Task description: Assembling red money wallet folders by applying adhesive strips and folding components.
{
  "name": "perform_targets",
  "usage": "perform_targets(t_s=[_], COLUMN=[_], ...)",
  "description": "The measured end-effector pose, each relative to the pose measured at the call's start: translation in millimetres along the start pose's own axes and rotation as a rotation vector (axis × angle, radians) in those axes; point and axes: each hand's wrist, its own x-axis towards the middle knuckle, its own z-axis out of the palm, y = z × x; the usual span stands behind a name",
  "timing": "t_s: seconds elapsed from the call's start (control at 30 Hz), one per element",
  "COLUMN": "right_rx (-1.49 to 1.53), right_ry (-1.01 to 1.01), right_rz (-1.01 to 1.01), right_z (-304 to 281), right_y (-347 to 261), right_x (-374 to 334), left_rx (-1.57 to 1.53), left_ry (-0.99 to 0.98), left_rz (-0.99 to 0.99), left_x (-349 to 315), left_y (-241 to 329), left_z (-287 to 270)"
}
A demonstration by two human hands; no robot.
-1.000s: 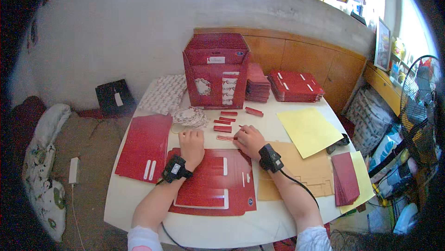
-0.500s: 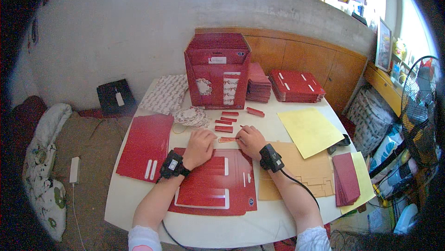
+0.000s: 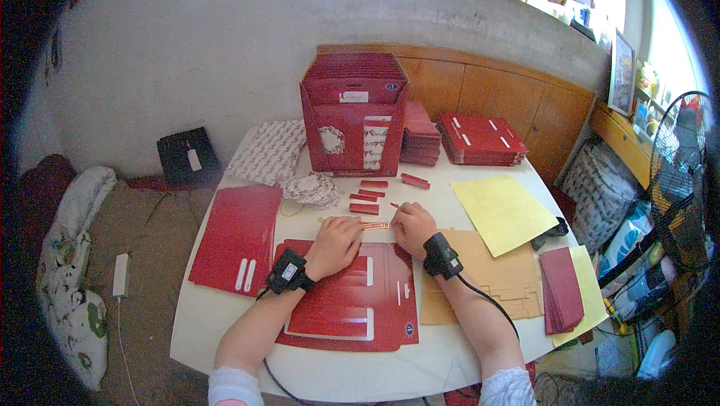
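A narrow red-and-gold paper strip [image 3: 376, 226] spans the gap between my hands. Its left end meets the curled fingertips of my left hand [image 3: 336, 248], which seems to pinch it. Close to its right end is my right hand [image 3: 415, 228], fingers closed round a thin dark-red stick [image 3: 394, 205] whose tip pokes out; its kind is not clear. Below both wrists lies a flat red card sheet [image 3: 389, 305] with white-edged panels. Just beyond the hands are several small red folded pieces [image 3: 364, 209]. Each wrist wears a black strapped device.
A tall red display box [image 3: 352, 132] stands at the back, near a red card stack [image 3: 481, 139]. White patterned cutouts [image 3: 312, 190] and red sheets [image 3: 238, 233] lie left. On the right are tan cardboard [image 3: 487, 271], yellow sheets [image 3: 504, 211], dark-red strips [image 3: 561, 288] and a fan [image 3: 679, 173].
My left hand has moved right to the end of the paper strip. The strip has shifted slightly right, and my right hand has moved a little right.
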Motion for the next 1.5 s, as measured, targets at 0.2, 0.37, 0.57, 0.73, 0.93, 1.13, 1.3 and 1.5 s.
perform_targets(t_s=[0.2, 0.37, 0.57, 0.73, 0.93, 1.13, 1.3, 1.5], right_rx=[-0.007, 0.039, 0.112, 0.074, 0.091, 0.109, 0.103, 0.118], right_ry=[-0.031, -0.026, -0.004, -0.045, -0.069, -0.118, -0.109, -0.104], right_rz=[-0.024, -0.050, -0.068, -0.089, -0.068, -0.040, -0.039, -0.047], right_z=[2.0, 2.3, 2.7, 4.4, 2.4, 0.6, -0.4, 1.3], right_y=[0.1, 2.9, -0.7, -0.5, 0.4, -0.6, -1.2, -0.2], right_x=[-0.2, -0.5, 2.2, 0.9, 1.0, 2.8, 2.7, 2.9], left_rx=[0.017, 0.047, 0.041, 0.044, 0.032, 0.017, 0.005, -0.007], left_ry=[-0.003, -0.006, -0.038, 0.011, 0.028, 0.031, 0.029, 0.038], left_rz=[0.020, 0.047, 0.033, 0.084, 0.112, 0.101, 0.099, 0.084], left_x=[-0.3, -0.5, -0.6, 1.5, 2.1, 1.4, 1.3, 3.0], left_y=[0.3, 0.5, -1.0, 1.8, 3.9, 2.5, 2.2, 3.8], left_z=[1.5, 1.2, 0.1, -1.5, -2.9, -1.5, -1.0, -1.4])
